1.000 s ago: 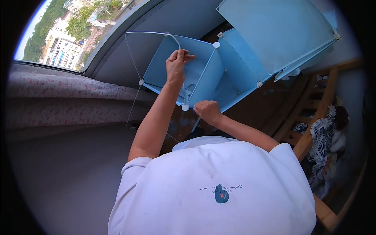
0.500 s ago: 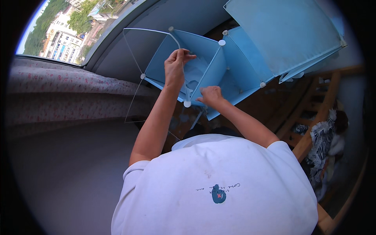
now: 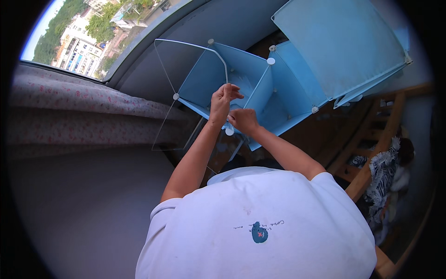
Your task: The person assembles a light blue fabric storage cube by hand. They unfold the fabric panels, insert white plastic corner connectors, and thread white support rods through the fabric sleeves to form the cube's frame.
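My left hand (image 3: 220, 104) pinches the near end of a thin white bent rod (image 3: 202, 47), which arcs up and leftward over an open light-blue panel cube (image 3: 197, 74). The rod joins thin wire lines at the far left, apparently one frame. Right beside it, my right hand (image 3: 243, 122) is closed at the cube's near front edge; what its fingers grip is hidden. Just below the two hands sits a round white connector (image 3: 229, 132). Other white connectors (image 3: 271, 61) join the panel corners.
A second blue compartment (image 3: 290, 88) adjoins on the right, beneath a large raised blue panel (image 3: 339, 46). A patterned curtain (image 3: 88, 111) and a window lie left. On the right stands a wooden ladder-like frame (image 3: 378, 135) with a fringed black-and-white cloth (image 3: 381, 176).
My left hand has come down toward me with the rod's end. My right hand has shifted left and its fingers have closed, so the hands are now nearly touching.
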